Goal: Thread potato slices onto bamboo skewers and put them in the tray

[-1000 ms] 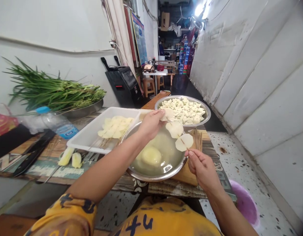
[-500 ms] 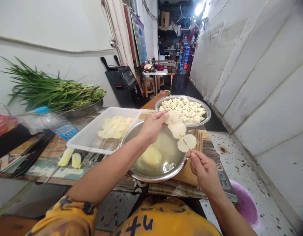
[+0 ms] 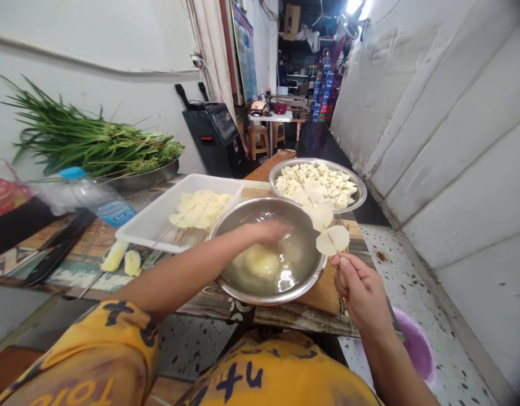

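Right hand [image 3: 361, 288], lower right of frame, pinches a thin wooden skewer [image 3: 336, 251] threaded with flat pale-yellow slices [image 3: 326, 243], right of centre. Left hand [image 3: 273, 232], mid-frame, blurred at the water in a round silver metal bowl [image 3: 270, 300]; finger posture can't be told. White rectangular plastic tray [image 3: 142, 235] centre left.

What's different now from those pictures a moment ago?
The left hand has let go of the upper end of the skewer of potato slices and moved down to the water in the metal bowl; blur hides its fingers. The right hand still pinches the skewer's lower end. The plastic tray and cauliflower stayed put.
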The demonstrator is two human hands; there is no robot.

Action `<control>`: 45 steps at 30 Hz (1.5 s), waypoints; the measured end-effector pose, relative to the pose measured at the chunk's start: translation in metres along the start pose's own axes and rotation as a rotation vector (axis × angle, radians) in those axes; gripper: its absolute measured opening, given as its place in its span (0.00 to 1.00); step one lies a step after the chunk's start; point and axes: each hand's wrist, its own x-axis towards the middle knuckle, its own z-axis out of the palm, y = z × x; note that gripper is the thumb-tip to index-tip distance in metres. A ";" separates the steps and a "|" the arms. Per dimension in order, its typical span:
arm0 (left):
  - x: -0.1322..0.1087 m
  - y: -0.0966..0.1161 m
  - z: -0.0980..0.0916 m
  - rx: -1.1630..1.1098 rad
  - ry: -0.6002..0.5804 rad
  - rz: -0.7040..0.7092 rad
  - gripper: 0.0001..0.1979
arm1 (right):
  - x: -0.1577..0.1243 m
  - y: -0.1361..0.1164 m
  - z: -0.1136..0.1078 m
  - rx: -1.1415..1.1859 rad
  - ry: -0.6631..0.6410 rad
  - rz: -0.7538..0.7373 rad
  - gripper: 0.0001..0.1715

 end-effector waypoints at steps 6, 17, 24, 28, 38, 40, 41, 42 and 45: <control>0.002 -0.003 0.020 -0.029 -0.123 0.037 0.09 | -0.002 -0.001 -0.001 0.019 -0.025 0.022 0.11; 0.003 -0.003 -0.021 -0.434 -0.141 -0.021 0.06 | -0.009 0.001 -0.012 -0.022 -0.014 0.084 0.12; 0.008 -0.003 -0.035 -0.920 0.474 -0.137 0.05 | -0.020 0.003 -0.024 -0.381 -0.075 0.130 0.17; 0.009 -0.008 -0.036 -0.870 0.544 -0.104 0.07 | -0.018 0.002 -0.023 -0.486 -0.077 0.098 0.18; 0.002 -0.005 -0.033 -0.663 0.580 0.019 0.10 | -0.012 0.004 -0.020 -0.545 -0.110 0.079 0.17; -0.002 -0.001 -0.034 -0.609 0.596 0.050 0.10 | -0.012 0.004 -0.020 -0.554 -0.107 0.074 0.17; -0.004 0.001 -0.034 -0.584 0.598 0.062 0.10 | -0.011 0.004 -0.020 -0.554 -0.108 0.072 0.17; -0.006 0.003 -0.035 -0.565 0.597 0.067 0.10 | -0.011 0.004 -0.021 -0.553 -0.111 0.071 0.17; -0.009 0.009 -0.036 -0.535 0.574 0.068 0.10 | -0.011 0.005 -0.022 -0.549 -0.115 0.077 0.17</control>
